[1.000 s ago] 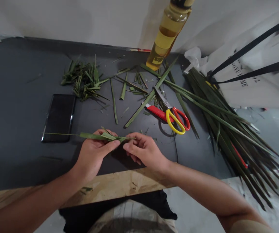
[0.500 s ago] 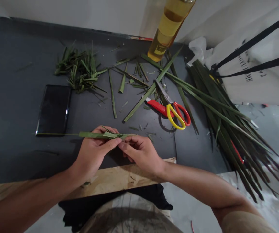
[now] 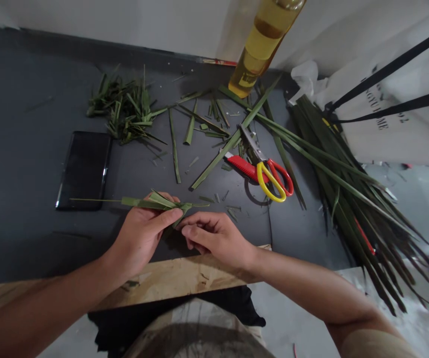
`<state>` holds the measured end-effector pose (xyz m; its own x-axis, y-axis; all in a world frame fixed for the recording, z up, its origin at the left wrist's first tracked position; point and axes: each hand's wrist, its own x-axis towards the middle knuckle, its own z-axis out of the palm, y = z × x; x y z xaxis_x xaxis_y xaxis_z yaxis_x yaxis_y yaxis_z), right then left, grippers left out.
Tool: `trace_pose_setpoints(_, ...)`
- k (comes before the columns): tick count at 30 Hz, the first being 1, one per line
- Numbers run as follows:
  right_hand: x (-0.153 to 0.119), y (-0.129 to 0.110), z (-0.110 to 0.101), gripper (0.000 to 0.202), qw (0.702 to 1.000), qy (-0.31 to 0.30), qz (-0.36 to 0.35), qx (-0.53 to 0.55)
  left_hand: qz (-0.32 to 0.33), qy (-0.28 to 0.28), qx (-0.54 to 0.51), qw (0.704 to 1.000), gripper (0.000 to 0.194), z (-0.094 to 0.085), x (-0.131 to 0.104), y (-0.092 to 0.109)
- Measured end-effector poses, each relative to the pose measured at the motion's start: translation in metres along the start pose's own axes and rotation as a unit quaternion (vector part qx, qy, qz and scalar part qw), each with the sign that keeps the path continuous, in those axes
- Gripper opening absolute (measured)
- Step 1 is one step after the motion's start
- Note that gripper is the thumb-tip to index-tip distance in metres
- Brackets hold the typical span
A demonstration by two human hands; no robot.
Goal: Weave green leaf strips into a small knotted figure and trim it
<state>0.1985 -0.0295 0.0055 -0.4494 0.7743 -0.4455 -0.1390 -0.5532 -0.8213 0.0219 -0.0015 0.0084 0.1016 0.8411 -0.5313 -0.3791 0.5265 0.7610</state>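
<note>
A folded green palm leaf piece (image 3: pixel 158 200) lies across the fingers of my left hand (image 3: pixel 140 233), pinned under the thumb. Its thin stem sticks out leftward over the phone, and a short tip points right. My right hand (image 3: pixel 218 237) is just right of it, fingers curled and thumb against the index finger. These fingertips pinch the lower end of a strip hanging from the folded piece, though the exact contact is partly hidden. Beyond my hands lie scissors (image 3: pixel 270 180) with red and yellow handles and a red utility knife (image 3: pixel 242 166).
A dark phone (image 3: pixel 85 170) lies at left, below a pile of leaf scraps (image 3: pixel 125 107). Loose strips and clippings litter the middle. A bottle of yellow liquid (image 3: pixel 255 49) stands at the back. Long palm leaves (image 3: pixel 334 189) fill the right side beside a white bag (image 3: pixel 404 114).
My right fingers have moved down and slightly left, off the leaf's right end. A strip now bends downward from my left thumb, and the folds above it stand more raised.
</note>
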Motion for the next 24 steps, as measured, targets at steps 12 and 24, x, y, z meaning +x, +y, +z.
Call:
trace_pose_setpoints(12, 0.004, 0.014, 0.002, 0.018, 0.969, 0.060, -0.174, -0.166, 0.001, -0.065, -0.014, 0.998, 0.026, -0.008, -0.004, -0.013)
trace_pose_setpoints(24, 0.003, 0.010, 0.000, 0.013, 0.902, 0.127, -0.265, -0.317, -0.021, -0.112, -0.040, 0.993, 0.024, -0.005, -0.001, -0.002)
